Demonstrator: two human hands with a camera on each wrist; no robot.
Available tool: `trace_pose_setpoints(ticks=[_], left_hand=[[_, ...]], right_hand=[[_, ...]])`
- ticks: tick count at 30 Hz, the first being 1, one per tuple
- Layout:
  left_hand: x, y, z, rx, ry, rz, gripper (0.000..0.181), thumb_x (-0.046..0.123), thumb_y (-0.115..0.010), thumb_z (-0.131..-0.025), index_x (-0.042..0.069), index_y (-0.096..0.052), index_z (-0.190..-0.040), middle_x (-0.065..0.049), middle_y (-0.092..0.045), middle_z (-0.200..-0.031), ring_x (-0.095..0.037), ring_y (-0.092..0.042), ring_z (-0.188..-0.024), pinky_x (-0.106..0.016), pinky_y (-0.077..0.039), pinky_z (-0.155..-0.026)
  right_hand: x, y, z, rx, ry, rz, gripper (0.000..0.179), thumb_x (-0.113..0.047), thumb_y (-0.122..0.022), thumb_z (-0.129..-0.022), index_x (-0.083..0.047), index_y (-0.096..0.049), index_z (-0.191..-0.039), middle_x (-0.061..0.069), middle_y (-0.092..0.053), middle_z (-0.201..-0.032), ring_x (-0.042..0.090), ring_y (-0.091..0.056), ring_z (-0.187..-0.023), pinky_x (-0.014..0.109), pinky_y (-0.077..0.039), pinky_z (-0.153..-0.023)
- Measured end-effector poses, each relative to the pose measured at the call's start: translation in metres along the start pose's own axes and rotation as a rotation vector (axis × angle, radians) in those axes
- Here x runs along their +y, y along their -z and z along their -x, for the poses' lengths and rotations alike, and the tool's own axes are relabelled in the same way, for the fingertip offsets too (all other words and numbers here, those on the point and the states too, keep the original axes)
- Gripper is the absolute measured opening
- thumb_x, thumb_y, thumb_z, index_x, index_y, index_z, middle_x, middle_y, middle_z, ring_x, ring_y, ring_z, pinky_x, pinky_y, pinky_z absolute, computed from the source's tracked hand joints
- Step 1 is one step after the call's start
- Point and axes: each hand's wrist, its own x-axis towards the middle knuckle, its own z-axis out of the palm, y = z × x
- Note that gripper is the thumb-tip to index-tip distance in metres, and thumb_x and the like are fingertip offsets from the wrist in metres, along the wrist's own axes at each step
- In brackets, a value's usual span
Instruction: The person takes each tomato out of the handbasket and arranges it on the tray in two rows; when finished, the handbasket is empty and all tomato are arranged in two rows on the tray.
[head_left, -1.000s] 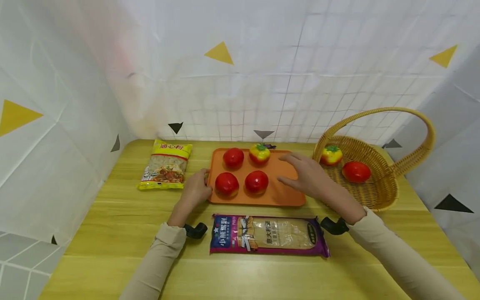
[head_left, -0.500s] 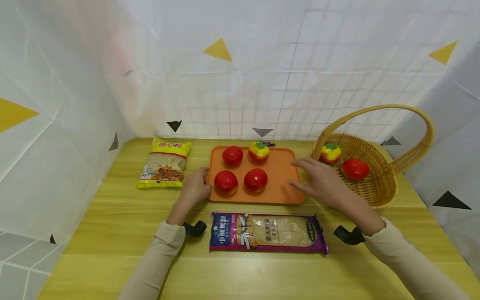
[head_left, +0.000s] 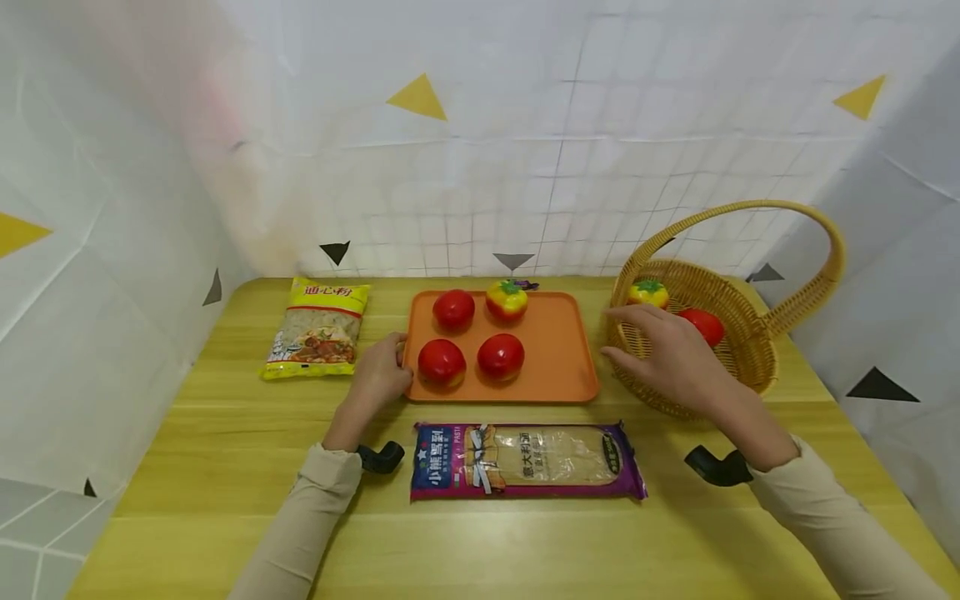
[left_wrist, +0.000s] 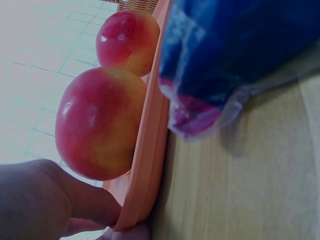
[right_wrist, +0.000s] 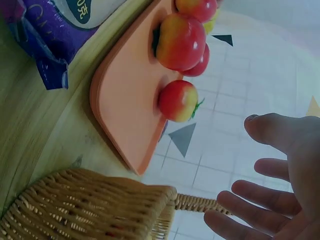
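Observation:
My left hand (head_left: 381, 372) pinches the left rim of the orange tray (head_left: 558, 350), thumb and fingers on either side of the edge in the left wrist view. On the tray's left and middle sit several round red fruits (head_left: 501, 357), glossy, and one turned with its yellow top and green leaves up (head_left: 507, 300). My right hand (head_left: 671, 354), fingers spread and holding nothing, hovers over the near left side of the wicker basket (head_left: 693, 279). Inside the basket lie a red fruit (head_left: 703, 325) and a yellow-topped one (head_left: 648, 293), both partly hidden by the hand.
A purple-and-blue pasta packet (head_left: 528, 462) lies in front of the tray. To the tray's left is a yellow bag of macaroni (head_left: 318, 329). The basket's tall handle (head_left: 750, 206) arches upward. A white patterned sheet (head_left: 480, 167) hangs behind the table.
My right hand has drawn away from the tray's right side to over the basket. My left hand keeps its grip on the tray, and the fruits stay in place. The head view has shifted slightly.

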Motion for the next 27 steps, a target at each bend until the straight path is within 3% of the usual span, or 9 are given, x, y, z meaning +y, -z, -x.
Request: trace_pose_setpoints(ticks=[7, 15, 23, 27], left_hand=[[0.003, 0.001, 0.0, 0.007, 0.003, -0.003, 0.058, 0.005, -0.064, -0.086, 0.001, -0.05, -0.143, -0.01, -0.055, -0.085, -0.026, -0.051, -0.073, -0.034, -0.039, -0.06], [0.005, -0.004, -0.002, -0.003, -0.006, -0.011, 0.059, 0.005, -0.064, -0.085, 0.001, -0.051, -0.142, -0.01, -0.054, -0.083, -0.025, -0.05, -0.071, -0.033, -0.038, -0.059], [0.004, -0.001, -0.002, -0.004, 0.021, -0.001, 0.059, 0.005, -0.065, -0.086, 0.002, -0.05, -0.143, -0.011, -0.054, -0.085, -0.025, -0.051, -0.073, -0.033, -0.039, -0.06], [0.001, 0.0, -0.001, 0.0, 0.02, -0.005, 0.059, 0.005, -0.064, -0.085, 0.002, -0.05, -0.143, -0.01, -0.054, -0.084, -0.025, -0.05, -0.072, -0.033, -0.038, -0.059]], right_hand=[[0.007, 0.008, 0.009, 0.037, -0.033, -0.014, 0.05, -0.016, -0.083, -0.081, -0.002, -0.065, -0.126, 0.015, -0.067, -0.121, 0.036, -0.065, -0.102, 0.054, -0.052, -0.081], [0.029, 0.01, 0.025, 0.123, -0.023, 0.034, 0.048, -0.012, -0.084, -0.077, -0.002, -0.067, -0.121, 0.016, -0.069, -0.111, 0.03, -0.066, -0.082, 0.05, -0.053, -0.067], [0.055, 0.01, 0.031, 0.046, -0.196, 0.076, 0.056, -0.019, -0.081, -0.083, 0.005, -0.059, -0.128, 0.027, -0.058, -0.123, 0.046, -0.061, -0.098, 0.059, -0.051, -0.073], [0.065, 0.007, 0.031, 0.006, -0.236, 0.096, 0.059, -0.023, -0.079, -0.085, 0.004, -0.056, -0.132, 0.029, -0.055, -0.127, 0.049, -0.057, -0.104, 0.062, -0.049, -0.076]])
